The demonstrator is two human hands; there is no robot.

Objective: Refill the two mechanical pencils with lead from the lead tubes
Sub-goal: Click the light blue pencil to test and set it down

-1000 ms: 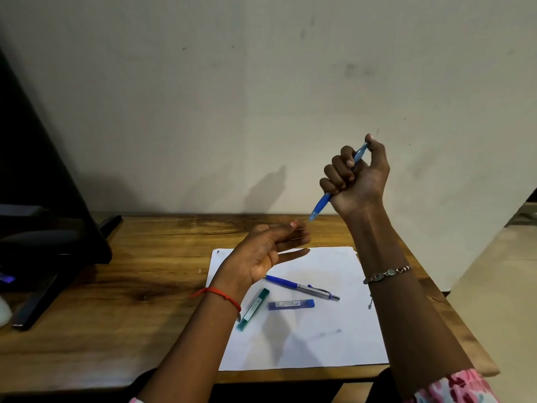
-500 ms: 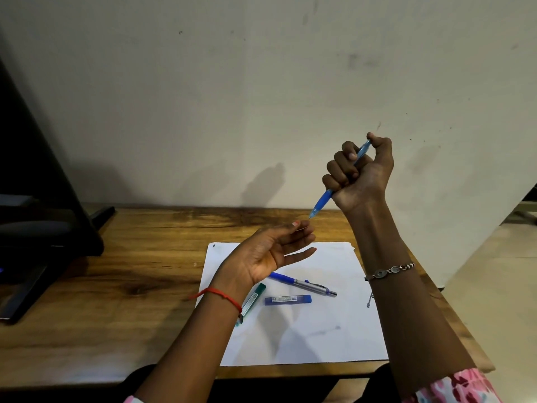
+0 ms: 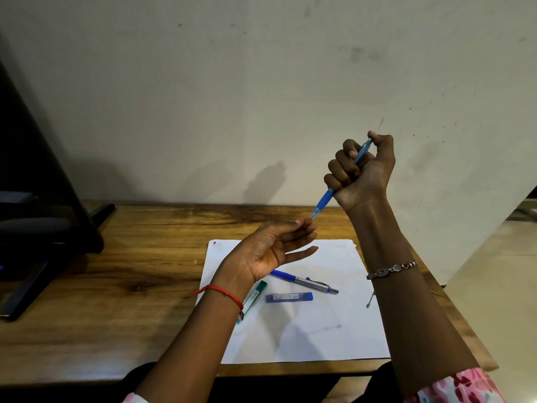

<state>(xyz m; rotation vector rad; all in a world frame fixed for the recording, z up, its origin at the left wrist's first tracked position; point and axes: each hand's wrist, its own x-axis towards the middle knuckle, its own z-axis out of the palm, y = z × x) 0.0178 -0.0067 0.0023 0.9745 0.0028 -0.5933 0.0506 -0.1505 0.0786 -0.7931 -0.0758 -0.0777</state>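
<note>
My right hand [image 3: 363, 173] is raised above the desk, fisted around a light-blue mechanical pencil [image 3: 325, 199] with the thumb on its top end. The pencil's tip points down-left at the fingertips of my left hand [image 3: 270, 248], which is palm-up with fingers spread just below the tip. Whether a lead sits between those fingertips is too small to tell. On the white paper [image 3: 319, 333] lie a second pencil, dark blue and silver [image 3: 305, 282], a blue lead tube [image 3: 289, 297] and a green lead tube [image 3: 253, 298], partly hidden by my left wrist.
The paper lies on a wooden desk [image 3: 122, 271] against a plain wall. A black stand or monitor base [image 3: 43, 234] occupies the left side. The desk's right edge drops off to a light floor [image 3: 494, 286].
Both hands hold nearly the same pose. The camera view has shifted slightly, and the pencil tip stays just above my left fingertips.
</note>
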